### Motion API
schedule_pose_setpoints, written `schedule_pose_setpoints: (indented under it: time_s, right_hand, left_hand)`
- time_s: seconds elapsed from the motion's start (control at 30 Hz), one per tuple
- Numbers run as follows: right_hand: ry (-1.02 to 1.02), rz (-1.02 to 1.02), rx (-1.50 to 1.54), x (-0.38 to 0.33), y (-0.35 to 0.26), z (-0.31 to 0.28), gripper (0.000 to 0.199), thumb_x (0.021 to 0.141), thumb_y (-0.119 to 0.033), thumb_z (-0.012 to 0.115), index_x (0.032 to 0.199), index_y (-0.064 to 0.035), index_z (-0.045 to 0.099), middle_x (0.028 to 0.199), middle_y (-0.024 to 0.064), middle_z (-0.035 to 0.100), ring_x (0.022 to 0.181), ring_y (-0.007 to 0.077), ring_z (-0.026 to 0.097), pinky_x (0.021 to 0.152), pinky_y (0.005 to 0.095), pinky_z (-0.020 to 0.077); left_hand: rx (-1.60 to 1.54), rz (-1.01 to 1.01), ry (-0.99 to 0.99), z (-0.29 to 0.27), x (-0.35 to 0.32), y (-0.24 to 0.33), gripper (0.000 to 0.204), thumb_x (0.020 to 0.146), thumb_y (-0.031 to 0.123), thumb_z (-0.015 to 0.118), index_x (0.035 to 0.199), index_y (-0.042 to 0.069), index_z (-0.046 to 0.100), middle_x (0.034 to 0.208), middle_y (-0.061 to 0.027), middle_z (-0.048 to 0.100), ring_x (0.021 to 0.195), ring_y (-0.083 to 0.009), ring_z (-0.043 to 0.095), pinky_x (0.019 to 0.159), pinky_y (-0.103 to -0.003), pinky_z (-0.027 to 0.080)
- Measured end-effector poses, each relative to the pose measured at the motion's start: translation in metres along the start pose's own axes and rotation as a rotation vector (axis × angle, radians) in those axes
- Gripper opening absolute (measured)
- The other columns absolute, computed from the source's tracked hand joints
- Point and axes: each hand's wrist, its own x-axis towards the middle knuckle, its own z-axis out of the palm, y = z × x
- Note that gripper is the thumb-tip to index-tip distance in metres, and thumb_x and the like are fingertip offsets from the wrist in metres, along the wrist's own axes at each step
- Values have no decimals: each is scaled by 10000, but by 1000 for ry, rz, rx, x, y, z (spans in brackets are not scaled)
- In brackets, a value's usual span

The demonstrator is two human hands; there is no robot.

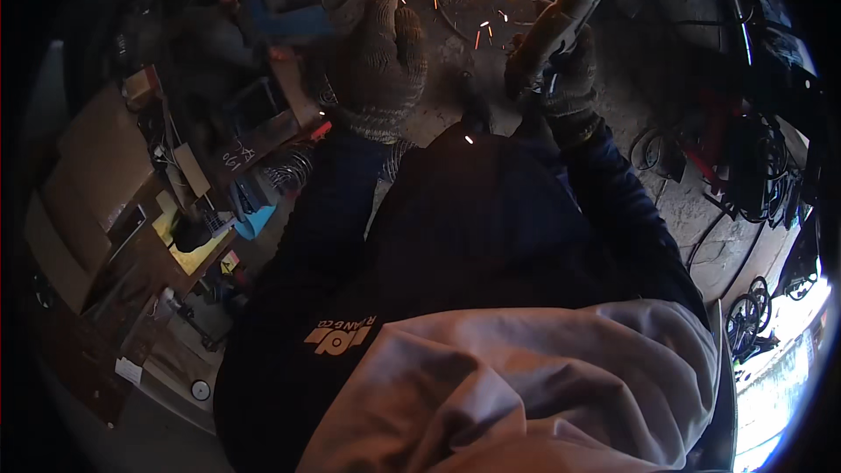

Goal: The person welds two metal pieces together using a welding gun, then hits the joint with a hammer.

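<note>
My left hand [378, 70], in a grey-brown knit glove, reaches up to the picture's top edge. Its fingers look closed, and whatever they hold is hidden or cut off there. In a similar glove, my right hand [571, 74] grips a long tan, round-ended tool [565, 13] that slants up to the right; its exact kind is not plain. Bright orange sparks [491, 0] fly between and beyond the two hands, near a glow at the top edge by my left fingers.
To the left, a brown table [131, 271] carries cardboard [105, 153], a yellow sheet [188, 241] and small clutter. Wire coils [293, 166] lie near my left forearm. Dark cables [762, 175] and a red part [705, 166] are on the floor at right. Strong light enters lower right.
</note>
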Motion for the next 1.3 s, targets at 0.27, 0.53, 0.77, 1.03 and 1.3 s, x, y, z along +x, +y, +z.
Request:
schedule_pose_setpoints:
  time_s: [0.27, 0.53, 0.77, 1.03, 1.3]
  right_hand:
    - [157, -242, -134, -16, -40, 1, 379, 968, -207, 554, 1300, -67, 436, 1182, 104, 584, 1071, 248, 615, 891, 401, 531]
    - [-97, -166, 76, -23, -100, 32, 618, 892, -6, 637, 1413, -20, 305, 1253, 129, 532, 1146, 212, 561, 968, 344, 463]
    - [-229, -410, 11, -9, -126, 89, 586, 930, -272, 663, 1402, -49, 396, 1261, 144, 572, 1142, 294, 603, 882, 381, 543]
    - [-446, -468, -832, -8, -180, 126, 569, 854, -424, 650, 1266, -58, 504, 1002, 206, 658, 976, 392, 640, 897, 489, 468]
    - [-668, -864, -923, 13, -209, 95, 680, 816, -409, 705, 1361, -81, 463, 1101, 204, 661, 1026, 339, 639, 930, 454, 488]
  left_hand:
    - [-26, 28, 38, -3, -3, 0, 469, 940, 222, 502, 1403, 149, 478, 1102, -203, 665, 846, -363, 682, 712, -413, 539]
    - [-232, -112, -104, -41, -12, 11, 498, 952, 145, 465, 1448, 100, 444, 695, -85, 597, 616, -142, 596, 617, -320, 492]
    - [-565, -239, -97, -21, -74, 40, 477, 984, 139, 481, 1452, 72, 422, 803, -66, 649, 631, -153, 627, 607, -321, 521]
    - [-1185, -406, -123, 20, -108, 24, 506, 938, 249, 537, 1391, 52, 428, 1182, -143, 558, 1016, -242, 552, 829, -384, 460]
    - [-1248, -503, 81, 7, -111, 77, 440, 819, 35, 663, 1236, 18, 526, 1046, -183, 663, 859, -252, 664, 685, -346, 534]
